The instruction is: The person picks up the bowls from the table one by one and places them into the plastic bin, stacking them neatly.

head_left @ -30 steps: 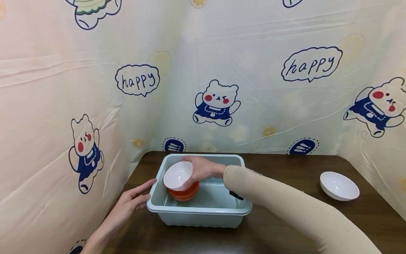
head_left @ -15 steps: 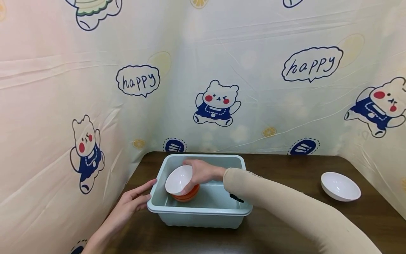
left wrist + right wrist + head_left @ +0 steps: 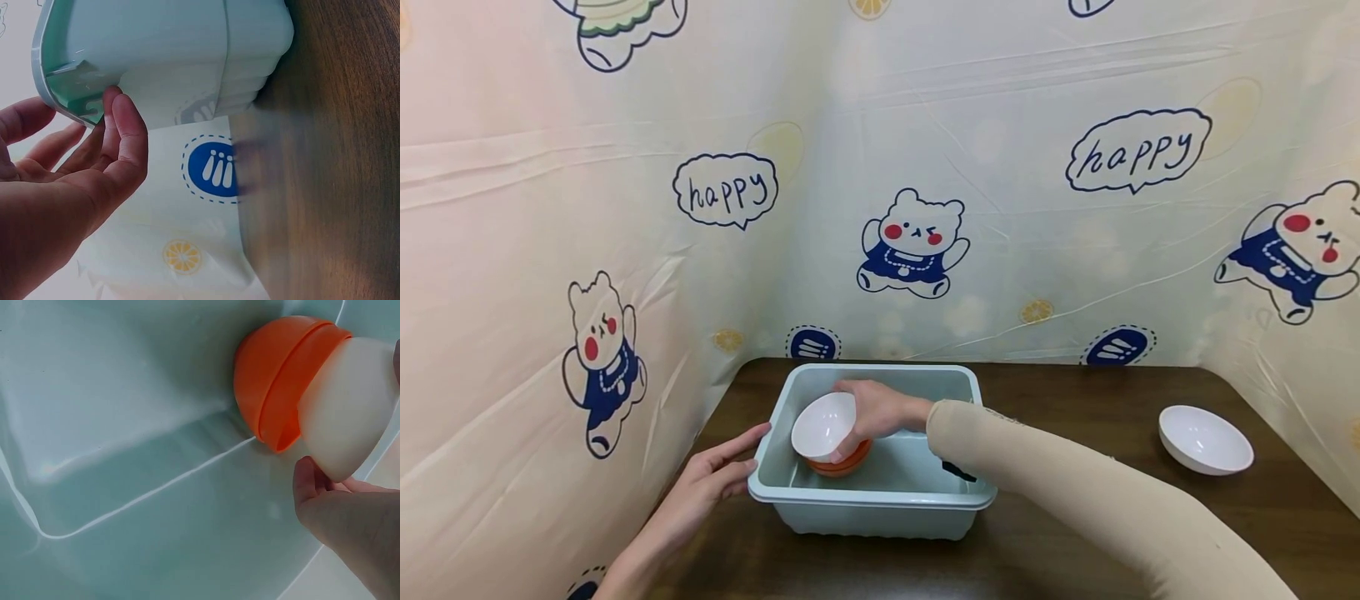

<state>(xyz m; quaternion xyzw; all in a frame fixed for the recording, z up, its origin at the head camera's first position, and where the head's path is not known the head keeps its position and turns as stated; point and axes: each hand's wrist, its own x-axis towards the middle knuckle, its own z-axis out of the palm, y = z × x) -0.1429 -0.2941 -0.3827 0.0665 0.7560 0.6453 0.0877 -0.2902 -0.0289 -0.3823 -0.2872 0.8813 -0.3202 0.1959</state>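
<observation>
My right hand [image 3: 878, 410] grips a white bowl [image 3: 822, 427] by its rim, inside the light blue-green basin [image 3: 880, 497]. The bowl is tilted, its inside turned toward the head camera. Directly beneath it sit what look like nested orange bowls [image 3: 838, 468], partly covered. The right wrist view gives the outside of the white bowl [image 3: 347, 406] partly within the orange rim [image 3: 284, 375], with fingertips under its edge. On the basin's left side, my left hand [image 3: 703, 475] touches the rim with thumb and fingertips; its fingers [image 3: 128, 119] are loosely bent beside the wall.
Another white bowl [image 3: 1205, 439] stands at the right of the dark wooden table [image 3: 1075, 517]. A printed curtain [image 3: 1000, 250] surrounds the table at the back and sides. My right sleeve [image 3: 1052, 475] crosses the basin's right rim.
My right hand has lowered the white bowl slightly, moving it a little rightward onto the orange bowls. It has barely moved over the last half second. The left hand stays at the rim.
</observation>
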